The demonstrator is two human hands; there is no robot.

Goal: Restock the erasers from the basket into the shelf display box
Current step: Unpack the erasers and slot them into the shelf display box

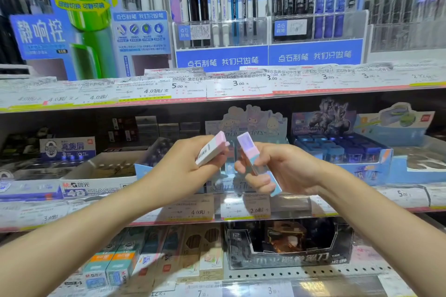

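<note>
Mid-restock, I judge: my left hand (185, 166) pinches one eraser (212, 148), my right hand (277, 169) grips another (255, 161), both just before the display box (253, 123). Neither placed; basket unseen.

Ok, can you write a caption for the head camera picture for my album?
Left hand and right hand each hold a pastel pink-and-blue boxed eraser before the cartoon-character cardboard display box.

Both hands hover in open air before the middle shelf. Behind them the pastel cartoon display box (246, 125) stands hemmed between a white eraser carton (103, 173) and a blue eraser box (357, 152), under the upper shelf's price-label rail (217, 91).
</note>
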